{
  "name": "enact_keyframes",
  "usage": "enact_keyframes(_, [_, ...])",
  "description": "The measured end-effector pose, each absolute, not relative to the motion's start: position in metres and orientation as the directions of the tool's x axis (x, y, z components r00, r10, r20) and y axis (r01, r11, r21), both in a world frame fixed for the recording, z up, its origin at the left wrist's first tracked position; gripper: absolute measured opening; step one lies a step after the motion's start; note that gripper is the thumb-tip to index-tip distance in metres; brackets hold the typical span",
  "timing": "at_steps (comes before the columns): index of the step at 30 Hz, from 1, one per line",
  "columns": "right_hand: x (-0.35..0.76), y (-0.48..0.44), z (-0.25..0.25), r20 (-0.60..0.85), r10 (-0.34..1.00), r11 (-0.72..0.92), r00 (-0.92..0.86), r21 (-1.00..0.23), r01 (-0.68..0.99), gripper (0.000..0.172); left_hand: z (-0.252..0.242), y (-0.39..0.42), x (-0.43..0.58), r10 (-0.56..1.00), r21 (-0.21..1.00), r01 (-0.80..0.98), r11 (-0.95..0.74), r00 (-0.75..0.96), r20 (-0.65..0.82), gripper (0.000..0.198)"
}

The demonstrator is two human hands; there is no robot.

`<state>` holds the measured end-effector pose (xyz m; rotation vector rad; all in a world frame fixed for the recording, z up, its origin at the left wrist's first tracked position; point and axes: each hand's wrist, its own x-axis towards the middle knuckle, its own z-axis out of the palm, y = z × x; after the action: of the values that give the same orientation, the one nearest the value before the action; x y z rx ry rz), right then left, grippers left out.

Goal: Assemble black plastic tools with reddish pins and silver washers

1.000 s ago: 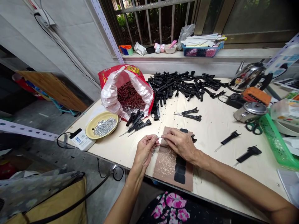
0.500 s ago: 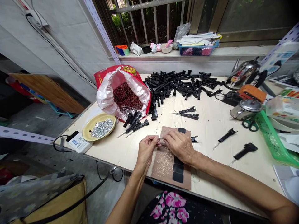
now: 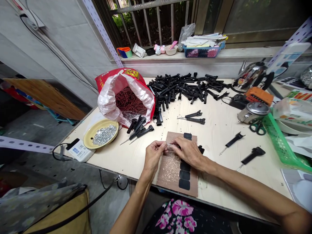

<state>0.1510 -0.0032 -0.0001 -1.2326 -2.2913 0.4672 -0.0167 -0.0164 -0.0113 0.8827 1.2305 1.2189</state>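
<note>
Over a brown board [image 3: 168, 182], my left hand [image 3: 154, 152] pinches near the tip of a thin metal rod [image 3: 170, 144]. My right hand [image 3: 188, 151] is closed over the rod's other side, its fingers covering most of a black plastic piece [image 3: 201, 149] whose end pokes out to the right. Whether rod and black piece are joined is hidden under the right hand. Black square pads [image 3: 184, 175] line the board's right side, and pale crumbs lie on its surface. Two black pieces with metal rods [image 3: 195, 117] rest just beyond the board.
At the left are a yellow dish [image 3: 89, 139] of small silvery parts and a red-and-white sack [image 3: 107, 100] of reddish screws. Black plastic pieces [image 3: 185, 86] are heaped at the back. Scissors [image 3: 257, 128], a metal cup [image 3: 253, 113] and a green basket [image 3: 278, 143] stand right.
My right hand has turned slightly and its fingers have shifted on the black piece, whose forked end now looks rotated. The left hand keeps its pinch. The whole view has moved slightly.
</note>
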Motion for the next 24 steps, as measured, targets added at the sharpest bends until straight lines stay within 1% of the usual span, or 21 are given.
enact_keyframes(4, [0.152,-0.003,0.002,0.293,0.826,0.563,-0.481,-0.424,0.709,0.025,-0.01,-0.015,-0.015,0.973,0.961,-0.187,0.203,-0.067,-0.219,0.024])
enact_keyframes(5, [0.152,-0.004,0.002,0.283,0.832,0.554,-0.477,-0.428,0.714,0.026,-0.01,-0.015,-0.014,0.973,0.96,-0.188,0.207,-0.062,-0.221,0.024])
enact_keyframes(6, [0.153,-0.004,0.002,0.267,0.841,0.541,-0.471,-0.457,0.706,0.026,-0.011,-0.014,-0.013,0.973,0.96,-0.188,0.209,-0.055,-0.222,0.024])
enact_keyframes(10, [0.161,-0.006,-0.001,0.198,0.871,0.463,-0.45,-0.64,0.613,0.022,-0.014,-0.014,-0.007,0.974,0.962,-0.167,0.216,-0.029,-0.224,0.024])
enact_keyframes(12, [0.171,-0.005,-0.003,0.183,0.878,0.441,-0.443,-0.672,0.595,0.019,-0.015,-0.015,-0.002,0.972,0.962,-0.144,0.23,-0.005,-0.233,0.025])
enact_keyframes(14, [0.187,0.0,-0.005,0.188,0.886,0.435,-0.424,-0.654,0.619,0.018,-0.014,-0.017,0.001,0.973,0.968,-0.105,0.23,0.023,-0.228,0.031])
enact_keyframes(16, [0.206,0.01,-0.008,0.216,0.896,0.435,-0.387,-0.592,0.678,0.021,-0.012,-0.019,0.003,0.983,0.983,0.0,0.184,0.014,-0.184,0.041])
enact_keyframes(18, [0.223,0.022,-0.011,0.252,0.896,0.444,-0.366,-0.503,0.741,0.023,-0.012,-0.023,0.002,0.998,0.975,0.211,0.069,-0.007,-0.069,0.041])
enact_keyframes(19, [0.229,0.026,-0.013,0.267,0.893,0.448,-0.361,-0.457,0.769,0.023,-0.013,-0.024,0.002,1.0,0.941,0.338,-0.009,0.006,0.007,0.039])
enact_keyframes(21, [0.234,0.025,-0.019,0.292,0.883,0.46,-0.368,-0.378,0.804,0.023,-0.021,-0.027,0.001,0.986,0.822,0.545,-0.168,0.103,0.134,0.037])
enact_keyframes(22, [0.233,0.02,-0.022,0.305,0.871,0.479,-0.385,-0.35,0.805,0.023,-0.026,-0.029,0.001,0.973,0.761,0.606,-0.23,0.16,0.167,0.038])
enact_keyframes(24, [0.226,0.002,-0.029,0.35,0.809,0.574,-0.472,-0.302,0.761,0.025,-0.038,-0.031,0.0,0.95,0.675,0.669,-0.31,0.247,0.192,0.041])
